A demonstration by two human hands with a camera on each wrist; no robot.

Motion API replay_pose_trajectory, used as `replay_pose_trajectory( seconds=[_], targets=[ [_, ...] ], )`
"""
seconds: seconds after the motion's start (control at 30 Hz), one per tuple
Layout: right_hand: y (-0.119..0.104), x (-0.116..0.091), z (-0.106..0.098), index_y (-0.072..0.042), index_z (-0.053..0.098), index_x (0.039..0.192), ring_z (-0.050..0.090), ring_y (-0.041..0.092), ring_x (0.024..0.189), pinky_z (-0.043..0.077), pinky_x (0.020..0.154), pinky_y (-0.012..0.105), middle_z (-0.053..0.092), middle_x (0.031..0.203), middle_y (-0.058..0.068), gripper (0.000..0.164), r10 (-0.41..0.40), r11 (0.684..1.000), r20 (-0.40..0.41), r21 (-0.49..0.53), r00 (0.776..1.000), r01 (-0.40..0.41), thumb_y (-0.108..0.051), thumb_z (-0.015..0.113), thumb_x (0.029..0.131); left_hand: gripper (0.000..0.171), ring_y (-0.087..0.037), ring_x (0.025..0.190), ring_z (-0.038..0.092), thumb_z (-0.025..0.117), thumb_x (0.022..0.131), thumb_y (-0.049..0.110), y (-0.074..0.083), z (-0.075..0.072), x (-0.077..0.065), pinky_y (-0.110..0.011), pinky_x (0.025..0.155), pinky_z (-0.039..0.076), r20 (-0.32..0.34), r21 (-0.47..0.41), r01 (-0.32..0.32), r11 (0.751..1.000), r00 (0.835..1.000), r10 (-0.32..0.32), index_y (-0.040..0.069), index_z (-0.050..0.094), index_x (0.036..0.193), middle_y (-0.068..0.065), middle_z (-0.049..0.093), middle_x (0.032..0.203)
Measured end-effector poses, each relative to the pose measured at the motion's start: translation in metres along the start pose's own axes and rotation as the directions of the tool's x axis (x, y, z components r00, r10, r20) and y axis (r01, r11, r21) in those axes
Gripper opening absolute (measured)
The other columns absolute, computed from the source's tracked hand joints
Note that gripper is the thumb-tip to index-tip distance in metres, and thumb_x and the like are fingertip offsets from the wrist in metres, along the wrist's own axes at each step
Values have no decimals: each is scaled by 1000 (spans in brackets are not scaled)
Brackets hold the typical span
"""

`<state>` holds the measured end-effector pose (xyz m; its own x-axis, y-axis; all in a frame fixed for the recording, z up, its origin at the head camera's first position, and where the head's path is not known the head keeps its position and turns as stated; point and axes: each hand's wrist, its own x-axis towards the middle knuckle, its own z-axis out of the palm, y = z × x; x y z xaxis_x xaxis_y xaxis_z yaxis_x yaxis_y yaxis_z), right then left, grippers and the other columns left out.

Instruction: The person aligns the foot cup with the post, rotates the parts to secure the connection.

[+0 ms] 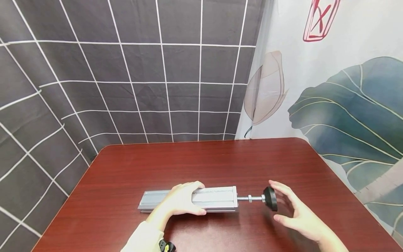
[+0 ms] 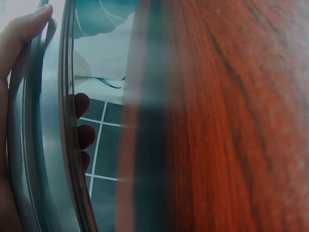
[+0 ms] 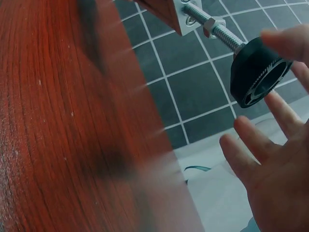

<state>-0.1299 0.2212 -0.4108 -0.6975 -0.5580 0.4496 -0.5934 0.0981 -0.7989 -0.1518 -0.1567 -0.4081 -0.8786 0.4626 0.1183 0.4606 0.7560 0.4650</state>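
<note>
Plainly, the left hand (image 1: 181, 199) is clamped on a silver metal bar (image 1: 217, 199), thumb along the near side and fingertips curled round the far side. The bar extends beyond this hand both ways; background visible beneath it in the left wrist view shows it held above the reddish-brown tabletop (image 1: 189, 161). To this hand's right, the bar ends in an end plate (image 1: 235, 198), from which a threaded rod (image 1: 243, 198) projects, carrying a hex nut (image 1: 250, 198). A black round foot (image 1: 270, 198) caps the rod, its hollow face turned toward the right hand (image 1: 297, 215). That hand's thumb and fingers are apart, spread about the foot; whether any fingertip touches it cannot be determined. Beyond both hands, past the table's far edge, hang a dark gridded cloth (image 1: 182, 63) and a white leaf-printed cloth (image 1: 292, 73).
</note>
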Motion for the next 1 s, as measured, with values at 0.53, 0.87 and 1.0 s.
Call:
replay_pose_trajectory(
  seconds=[0.53, 0.87, 1.0],
  targets=[
    [-4, 3, 3, 1, 36, 138, 58, 11, 101, 47, 77, 21, 42, 132, 4, 69, 42, 999, -34, -28, 999, -43, 18, 62, 76, 71, -8, 96, 58, 73, 59, 63, -4, 4, -2, -38, 84, 42, -17, 3, -7, 1000, 1000, 7, 25, 57, 117, 12, 62, 107],
    [-8, 6, 8, -7, 46, 133, 61, 18, 61, 51, 60, 29, 60, 101, -3, 51, 188, 981, -135, -24, 973, -193, 9, 55, 86, 69, -8, 95, 59, 74, 59, 62, 0, 2, -3, -36, 83, 43, -19, 2, -16, 1000, 1000, 16, 27, 57, 115, 12, 62, 107],
    [-11, 7, 10, -8, 50, 129, 62, 26, 58, 52, 55, 35, 62, 94, -2, 41, 250, 968, -172, 18, 953, -251, 5, 52, 90, 68, -8, 95, 59, 74, 59, 61, 1, 2, -2, -36, 83, 43, -17, -1, -19, 1000, 1000, 19, 28, 56, 115, 12, 62, 107]
  ],
)
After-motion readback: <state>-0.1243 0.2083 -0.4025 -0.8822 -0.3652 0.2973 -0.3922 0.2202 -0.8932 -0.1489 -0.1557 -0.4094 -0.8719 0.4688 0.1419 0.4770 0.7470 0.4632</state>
